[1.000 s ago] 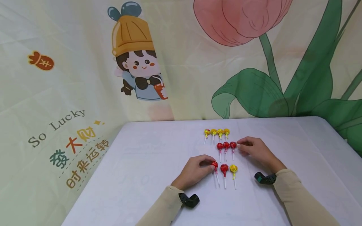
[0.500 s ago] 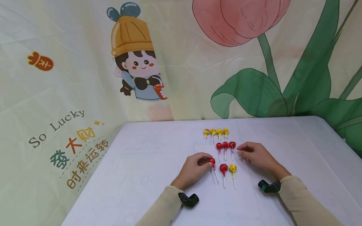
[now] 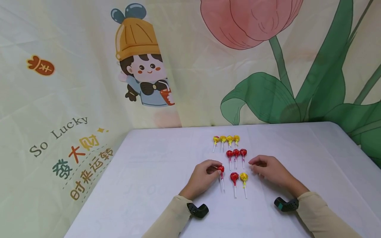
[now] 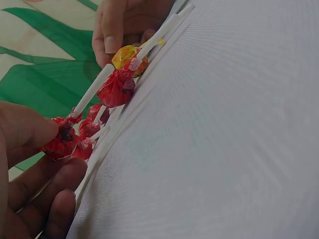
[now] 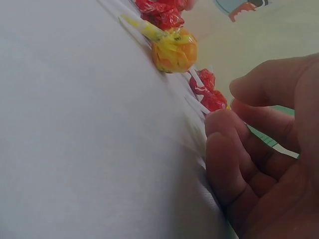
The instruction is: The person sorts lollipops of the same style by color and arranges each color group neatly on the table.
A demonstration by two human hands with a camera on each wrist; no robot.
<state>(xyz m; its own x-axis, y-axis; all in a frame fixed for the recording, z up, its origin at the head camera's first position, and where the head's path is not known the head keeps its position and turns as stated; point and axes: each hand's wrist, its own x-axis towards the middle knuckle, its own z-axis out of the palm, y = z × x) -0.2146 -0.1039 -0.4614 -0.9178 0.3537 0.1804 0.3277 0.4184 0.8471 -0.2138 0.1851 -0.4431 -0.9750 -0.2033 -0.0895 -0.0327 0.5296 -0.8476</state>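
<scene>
My left hand (image 3: 203, 175) pinches a red-wrapped lollipop (image 3: 221, 168) by its candy head between thumb and fingers, the white stick pointing toward me. In the left wrist view the thumb lies on the wrapper of that lollipop (image 4: 61, 144). Just right of it on the table are another red lollipop (image 3: 234, 176) and a yellow lollipop (image 3: 244, 177), side by side. My right hand (image 3: 272, 170) holds nothing; its fingers are loosely bent beside the yellow one. In the right wrist view, a gap shows between thumb and fingers of the right hand (image 5: 264, 134).
Three red lollipops (image 3: 236, 152) form a middle row on the white-covered table (image 3: 166, 185). Behind them stands a row of several yellow-wrapped lollipops (image 3: 230, 138), the leftmost partly red. A printed curtain (image 3: 190, 66) hangs along the table's back edge.
My left hand has shifted slightly left and back with the red lollipop, whose stick has swung straighter toward me. The right hand has drawn back from the middle red row, toward me.
</scene>
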